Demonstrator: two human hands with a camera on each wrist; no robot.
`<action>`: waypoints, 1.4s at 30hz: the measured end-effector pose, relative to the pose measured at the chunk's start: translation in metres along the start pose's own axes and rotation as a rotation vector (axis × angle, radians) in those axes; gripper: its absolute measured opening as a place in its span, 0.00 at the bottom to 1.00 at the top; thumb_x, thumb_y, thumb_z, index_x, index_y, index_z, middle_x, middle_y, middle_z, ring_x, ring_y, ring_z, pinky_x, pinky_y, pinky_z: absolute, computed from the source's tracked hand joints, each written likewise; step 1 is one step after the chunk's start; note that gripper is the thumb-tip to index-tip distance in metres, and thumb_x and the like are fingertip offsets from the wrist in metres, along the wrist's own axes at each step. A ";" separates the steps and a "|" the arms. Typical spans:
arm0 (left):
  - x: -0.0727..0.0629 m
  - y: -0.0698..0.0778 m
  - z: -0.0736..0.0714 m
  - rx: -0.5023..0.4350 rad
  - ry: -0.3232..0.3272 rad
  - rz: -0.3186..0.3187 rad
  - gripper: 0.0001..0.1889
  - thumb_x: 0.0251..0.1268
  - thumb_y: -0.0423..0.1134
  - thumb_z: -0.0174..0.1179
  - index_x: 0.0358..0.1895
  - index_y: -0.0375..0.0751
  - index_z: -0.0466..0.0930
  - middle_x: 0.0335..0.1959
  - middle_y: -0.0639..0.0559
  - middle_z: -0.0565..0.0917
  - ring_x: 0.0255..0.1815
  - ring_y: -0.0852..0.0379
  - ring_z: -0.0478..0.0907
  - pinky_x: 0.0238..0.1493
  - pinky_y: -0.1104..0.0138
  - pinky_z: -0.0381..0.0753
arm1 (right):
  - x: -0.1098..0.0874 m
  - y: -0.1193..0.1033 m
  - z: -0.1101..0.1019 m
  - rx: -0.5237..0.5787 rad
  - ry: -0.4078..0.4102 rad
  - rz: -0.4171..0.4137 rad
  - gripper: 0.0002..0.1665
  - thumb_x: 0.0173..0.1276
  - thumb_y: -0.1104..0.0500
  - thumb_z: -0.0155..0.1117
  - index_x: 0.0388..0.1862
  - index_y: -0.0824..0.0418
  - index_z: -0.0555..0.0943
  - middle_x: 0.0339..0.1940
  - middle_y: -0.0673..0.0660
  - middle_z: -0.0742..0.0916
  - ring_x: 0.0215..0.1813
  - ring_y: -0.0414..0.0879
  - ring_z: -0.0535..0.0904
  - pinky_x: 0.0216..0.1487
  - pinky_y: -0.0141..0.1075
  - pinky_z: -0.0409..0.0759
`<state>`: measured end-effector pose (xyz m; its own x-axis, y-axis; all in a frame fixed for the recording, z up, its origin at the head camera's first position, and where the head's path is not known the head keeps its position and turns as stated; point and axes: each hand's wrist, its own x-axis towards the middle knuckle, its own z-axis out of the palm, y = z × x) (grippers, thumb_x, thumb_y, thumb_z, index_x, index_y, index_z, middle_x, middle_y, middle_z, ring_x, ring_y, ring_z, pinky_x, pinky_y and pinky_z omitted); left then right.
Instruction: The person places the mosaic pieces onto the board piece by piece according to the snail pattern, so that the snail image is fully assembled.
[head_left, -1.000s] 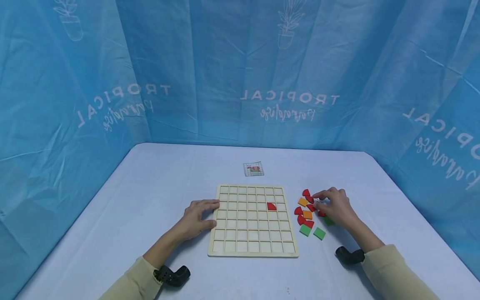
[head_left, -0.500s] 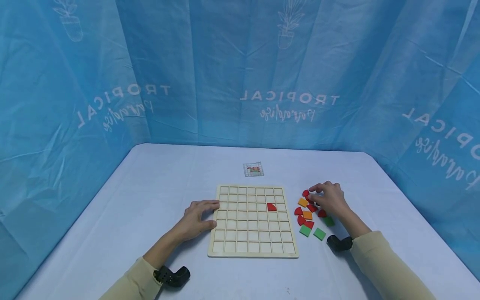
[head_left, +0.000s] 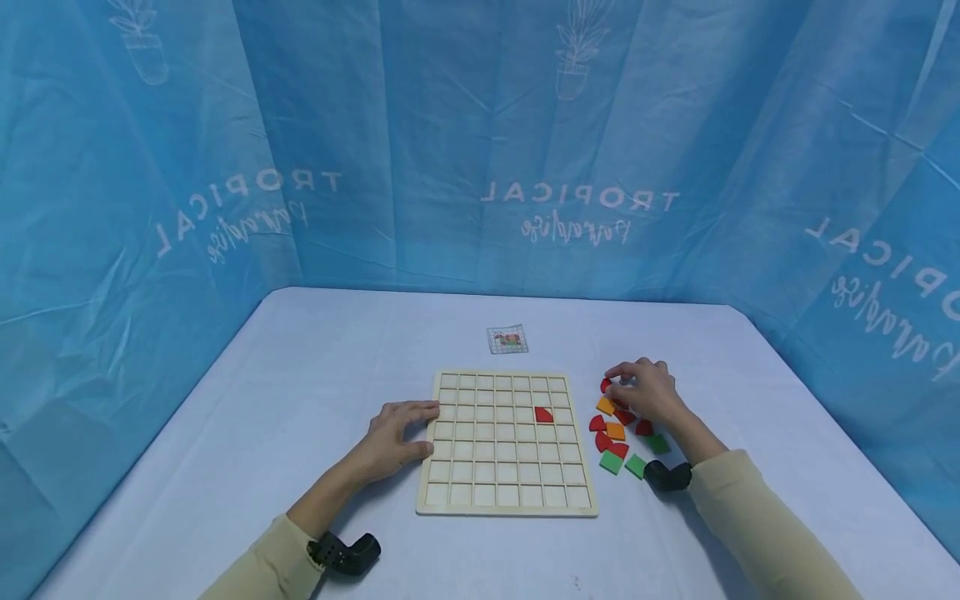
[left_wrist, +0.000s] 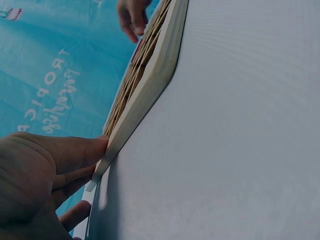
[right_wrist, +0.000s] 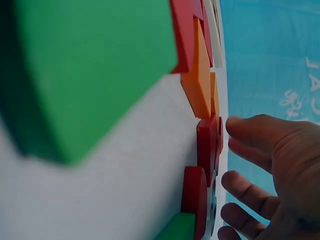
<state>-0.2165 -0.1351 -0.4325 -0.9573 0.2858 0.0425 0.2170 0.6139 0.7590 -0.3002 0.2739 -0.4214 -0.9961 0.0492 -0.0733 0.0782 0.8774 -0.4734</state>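
In the head view my left hand touches the left edge of a pale wooden grid board, its fingers fairly straight. The left wrist view shows the thumb against the board's side. One red quarter-circle tile lies in a cell towards the board's upper right. My right hand reaches over loose tiles right of the board. Its thumb and forefinger are spread about a red quarter-circle tile; contact cannot be told. In the right wrist view the fingers of this hand are extended.
Orange square tiles, green square tiles and several red quarter-circle tiles lie beside the board. A small patterned card lies behind it on the white tablecloth. Blue curtains surround the table.
My right hand has moved left and slightly farther back, from the right side of the tiles to the rearmost red one. The left hand and the board have stayed put.
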 end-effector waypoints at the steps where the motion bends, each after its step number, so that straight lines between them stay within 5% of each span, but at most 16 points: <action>1: 0.000 0.000 0.000 0.001 0.000 0.005 0.27 0.55 0.35 0.65 0.62 0.41 0.73 0.68 0.50 0.70 0.70 0.44 0.57 0.69 0.41 0.49 | 0.002 0.000 0.000 -0.001 -0.004 0.000 0.24 0.56 0.51 0.68 0.54 0.52 0.80 0.54 0.62 0.75 0.56 0.56 0.63 0.38 0.39 0.79; 12: 0.000 -0.001 0.001 0.004 0.001 -0.009 0.27 0.55 0.35 0.65 0.62 0.43 0.73 0.68 0.51 0.70 0.71 0.44 0.55 0.68 0.41 0.51 | 0.010 0.007 -0.003 -0.028 -0.071 -0.025 0.27 0.56 0.47 0.69 0.55 0.51 0.80 0.57 0.64 0.73 0.57 0.60 0.62 0.41 0.43 0.79; 27: 0.002 -0.004 0.003 0.010 0.000 -0.012 0.28 0.55 0.35 0.65 0.63 0.43 0.73 0.69 0.51 0.69 0.72 0.44 0.55 0.69 0.41 0.50 | -0.009 0.013 -0.004 -0.050 -0.002 -0.093 0.28 0.52 0.49 0.73 0.53 0.53 0.81 0.54 0.63 0.76 0.57 0.58 0.63 0.44 0.45 0.79; 42: 0.000 -0.002 0.003 0.004 0.005 -0.023 0.28 0.55 0.35 0.65 0.62 0.42 0.73 0.68 0.50 0.70 0.71 0.44 0.55 0.69 0.42 0.50 | 0.014 0.020 -0.003 -0.019 -0.017 -0.062 0.24 0.56 0.54 0.69 0.53 0.54 0.81 0.55 0.65 0.76 0.57 0.59 0.63 0.47 0.48 0.78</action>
<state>-0.2167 -0.1343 -0.4354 -0.9629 0.2683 0.0285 0.1960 0.6230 0.7573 -0.3125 0.2940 -0.4290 -0.9981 -0.0140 -0.0593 0.0149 0.8876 -0.4604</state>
